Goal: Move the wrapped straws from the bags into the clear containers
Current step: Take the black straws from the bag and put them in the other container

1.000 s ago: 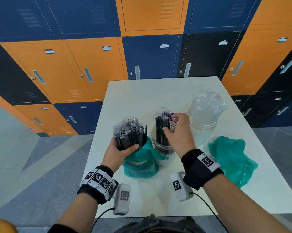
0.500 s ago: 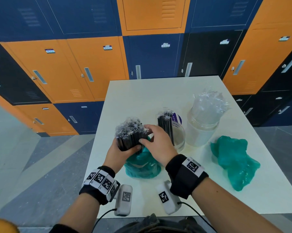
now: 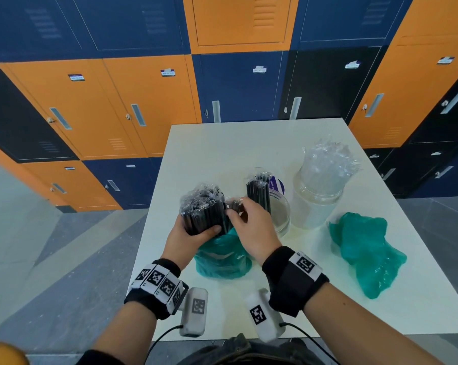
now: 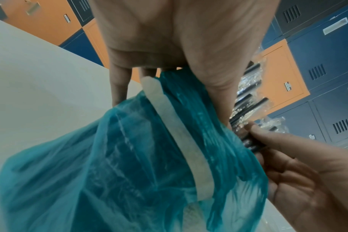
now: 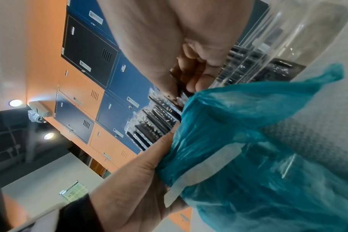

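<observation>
a bundle of black wrapped straws [image 3: 204,209] is held upright in the left hand [image 3: 185,238], fingers curled round it together with the neck of the teal bag [image 3: 222,256] below. a few straws at the bundle's right side are pinched by the right hand [image 3: 251,227]. judged step: another small batch is being separated for transfer. the next move calls for a clean lift out of the bundle and a short carry right to the near clear container [image 3: 278,212], which already holds some black straws. a second container [image 3: 317,196], full of clear-wrapped straws, stands just beyond. an emptied teal bag [image 3: 365,248] lies near the table [image 3: 249,143] edge at right; open room remains at the far side.
</observation>
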Available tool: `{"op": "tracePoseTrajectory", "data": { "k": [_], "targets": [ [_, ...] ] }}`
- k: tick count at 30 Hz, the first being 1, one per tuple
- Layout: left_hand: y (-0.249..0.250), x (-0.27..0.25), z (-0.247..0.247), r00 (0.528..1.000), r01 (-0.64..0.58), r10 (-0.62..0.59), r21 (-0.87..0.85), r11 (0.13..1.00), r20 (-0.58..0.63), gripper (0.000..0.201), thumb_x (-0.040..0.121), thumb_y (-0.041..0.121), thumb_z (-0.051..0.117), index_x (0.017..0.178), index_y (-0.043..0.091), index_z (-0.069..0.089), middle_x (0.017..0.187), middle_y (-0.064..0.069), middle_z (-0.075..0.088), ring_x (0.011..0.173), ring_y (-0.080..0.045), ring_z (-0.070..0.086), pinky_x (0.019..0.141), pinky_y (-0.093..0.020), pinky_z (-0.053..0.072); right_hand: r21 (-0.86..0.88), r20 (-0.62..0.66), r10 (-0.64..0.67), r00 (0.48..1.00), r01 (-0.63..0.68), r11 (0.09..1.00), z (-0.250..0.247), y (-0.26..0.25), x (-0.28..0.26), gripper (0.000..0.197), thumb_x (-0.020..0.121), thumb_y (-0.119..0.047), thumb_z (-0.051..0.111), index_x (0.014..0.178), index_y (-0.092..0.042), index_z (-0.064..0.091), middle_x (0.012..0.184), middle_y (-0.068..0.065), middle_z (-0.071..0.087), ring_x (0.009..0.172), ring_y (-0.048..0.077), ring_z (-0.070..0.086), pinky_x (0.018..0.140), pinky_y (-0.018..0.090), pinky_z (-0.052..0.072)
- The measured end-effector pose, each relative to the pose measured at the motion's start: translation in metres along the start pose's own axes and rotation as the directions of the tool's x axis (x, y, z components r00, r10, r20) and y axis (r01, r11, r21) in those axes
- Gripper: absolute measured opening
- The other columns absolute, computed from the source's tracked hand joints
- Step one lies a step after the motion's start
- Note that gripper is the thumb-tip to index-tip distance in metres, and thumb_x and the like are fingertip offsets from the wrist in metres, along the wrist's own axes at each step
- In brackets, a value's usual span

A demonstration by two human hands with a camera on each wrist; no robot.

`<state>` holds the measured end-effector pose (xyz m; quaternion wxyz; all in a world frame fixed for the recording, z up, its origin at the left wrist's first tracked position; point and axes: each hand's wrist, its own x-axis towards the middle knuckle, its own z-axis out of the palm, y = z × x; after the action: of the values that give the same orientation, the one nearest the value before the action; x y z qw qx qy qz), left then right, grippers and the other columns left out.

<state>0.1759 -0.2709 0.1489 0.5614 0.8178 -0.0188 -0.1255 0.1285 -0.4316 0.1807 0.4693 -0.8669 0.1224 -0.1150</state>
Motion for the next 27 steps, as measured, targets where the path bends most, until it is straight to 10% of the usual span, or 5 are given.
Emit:
{"op": "tracePoseTrajectory", "data": {
  "k": [7,15,22,27],
  "targets": [
    [0.0,0.0,-0.001,1.0,-0.015,0.015,-0.005,1.0,-0.002,0.068,0.067,0.037,0.087,0.124,0.023,0.055,0.11,0.011,0.068,0.1,-0.003,0.063,0.078,-0.018,0.047,-0.021,-0.095,-0.109,0.989,0.107,0.994,-0.011,-0.008,0.006,0.027,0.1,-0.03,0.047,0.106,-0.009,0.062,0.104,0.005,0.056,0.099,0.02,0.052,0.092,0.031,0.041],
    [0.005,-0.001,0.001,0.999,-0.028,0.028,0.005,1.0,0.017,0.061,0.068,0.033,0.087,0.118,0.027,0.052,0.103,0.017,0.064,0.095,0.004,0.059,0.074,-0.015,0.046,0.123,-0.056,-0.109,0.992,0.115,0.986,-0.054,-0.041,0.02,0.017,0.104,-0.029,0.035,0.098,-0.016,0.046,0.083,-0.006,0.065,0.078,0.012,0.06,0.083,0.04,0.049],
    [0.002,0.001,0.002,0.999,-0.028,0.028,0.004,1.0,0.021,0.066,0.067,0.035,0.087,0.123,0.024,0.055,0.109,0.012,0.068,0.1,-0.005,0.063,0.082,-0.023,0.05,0.203,-0.267,-0.147,0.952,0.205,0.957,-0.103,-0.074,0.034,0.016,0.104,-0.027,0.034,0.099,-0.017,0.044,0.076,-0.002,0.062,0.071,0.012,0.057,0.078,0.045,0.052],
    [0.002,0.0,0.001,1.0,-0.028,0.028,0.004,1.0,-0.001,0.065,0.068,0.033,0.087,0.123,0.026,0.053,0.109,0.013,0.066,0.1,-0.005,0.062,0.078,-0.021,0.047,0.004,-0.311,-0.208,0.928,0.22,0.976,-0.109,-0.066,0.033,0.016,0.104,-0.032,0.032,0.098,-0.023,0.043,0.08,-0.005,0.062,0.073,0.012,0.058,0.072,0.037,0.051]
  ]
}}
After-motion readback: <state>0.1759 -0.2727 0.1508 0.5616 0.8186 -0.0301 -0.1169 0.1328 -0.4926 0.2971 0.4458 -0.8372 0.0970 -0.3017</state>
